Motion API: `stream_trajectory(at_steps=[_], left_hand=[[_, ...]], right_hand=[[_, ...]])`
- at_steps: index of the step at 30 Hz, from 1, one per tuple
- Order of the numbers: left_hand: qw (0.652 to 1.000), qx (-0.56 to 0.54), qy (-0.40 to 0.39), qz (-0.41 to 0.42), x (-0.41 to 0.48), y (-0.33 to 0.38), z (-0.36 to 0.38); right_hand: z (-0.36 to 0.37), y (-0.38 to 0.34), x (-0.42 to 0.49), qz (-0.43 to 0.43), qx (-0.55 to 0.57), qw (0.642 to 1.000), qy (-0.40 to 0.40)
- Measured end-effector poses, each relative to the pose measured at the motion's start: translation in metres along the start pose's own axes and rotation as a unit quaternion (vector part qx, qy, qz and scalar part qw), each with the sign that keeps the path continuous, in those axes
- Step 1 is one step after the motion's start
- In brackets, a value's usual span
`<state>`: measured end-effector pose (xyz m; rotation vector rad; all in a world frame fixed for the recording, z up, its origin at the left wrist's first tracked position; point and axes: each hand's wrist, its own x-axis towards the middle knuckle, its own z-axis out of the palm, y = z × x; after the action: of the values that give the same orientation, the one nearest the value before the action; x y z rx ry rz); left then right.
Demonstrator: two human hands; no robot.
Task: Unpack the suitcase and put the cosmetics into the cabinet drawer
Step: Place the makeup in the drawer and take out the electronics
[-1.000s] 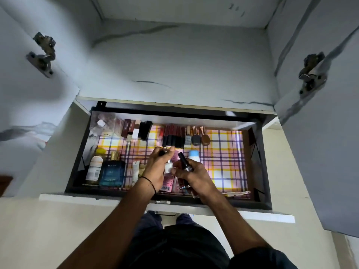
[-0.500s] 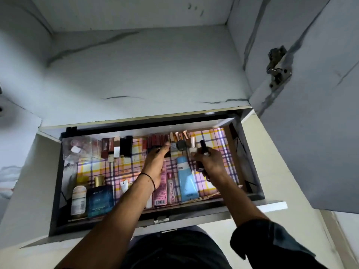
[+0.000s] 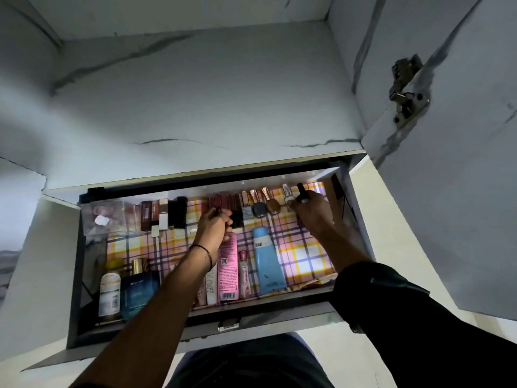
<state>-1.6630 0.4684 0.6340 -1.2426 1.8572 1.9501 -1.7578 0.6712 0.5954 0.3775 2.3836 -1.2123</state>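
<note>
The cabinet drawer (image 3: 263, 322) is pulled out, lined with pink and yellow plaid paper and holding several cosmetics. My right hand (image 3: 313, 212) reaches to the back right corner and grips a small dark-capped bottle (image 3: 302, 191), next to a clear nail polish bottle (image 3: 287, 193). My left hand (image 3: 214, 226) is at the back middle, fingers curled round a thin dark item (image 3: 217, 210) by the row of dark red lipsticks (image 3: 223, 201). A light blue tube (image 3: 267, 261) and a pink box (image 3: 228, 268) lie between my arms.
A blue perfume bottle (image 3: 140, 287) and a white bottle (image 3: 109, 294) lie at the front left. A clear box (image 3: 105, 219) sits at the back left. The open cabinet door (image 3: 461, 163) with its hinge (image 3: 405, 93) stands close on the right.
My right hand has carried the dark-capped bottle from the drawer's middle to the back right corner. My left hand shifted toward the lipstick row. The camera view swung left.
</note>
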Motion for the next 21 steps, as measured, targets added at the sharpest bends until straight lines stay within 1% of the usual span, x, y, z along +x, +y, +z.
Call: stream_trajectory(at_steps=[2,5,7,9,11,13,16,19,21], left_hand=[[1.000,0.002,-0.003,-0.004,0.001,0.001,0.004],[1.000,0.009,-0.005,-0.004,0.004,0.000,0.008],[1.000,0.016,-0.007,-0.002,0.006,-0.001,0.009],[1.000,0.025,-0.009,0.000,0.006,-0.002,0.010],[0.999,0.032,-0.012,0.000,0.006,-0.002,0.010],[0.999,0.031,-0.014,0.000,0.005,-0.003,0.010],[1.000,0.026,-0.015,0.002,0.003,-0.004,0.008],[1.000,0.012,-0.016,0.002,0.000,-0.005,0.006],[1.000,0.005,-0.017,-0.001,-0.003,-0.006,0.005]], right_hand=[[0.000,0.006,-0.002,0.002,0.007,1.000,0.031],[0.002,0.012,-0.005,-0.014,0.018,0.999,0.045],[0.004,0.015,-0.005,-0.021,0.030,0.999,0.025],[0.005,0.014,-0.006,-0.025,0.050,0.998,-0.017],[0.007,0.014,-0.006,-0.029,0.047,0.998,-0.036],[0.009,0.013,-0.007,-0.028,0.065,0.997,-0.030],[0.006,0.013,-0.011,-0.019,0.130,0.991,-0.019],[-0.002,0.013,-0.019,-0.017,0.192,0.981,-0.035],[-0.005,0.016,-0.019,-0.020,0.193,0.980,-0.033]])
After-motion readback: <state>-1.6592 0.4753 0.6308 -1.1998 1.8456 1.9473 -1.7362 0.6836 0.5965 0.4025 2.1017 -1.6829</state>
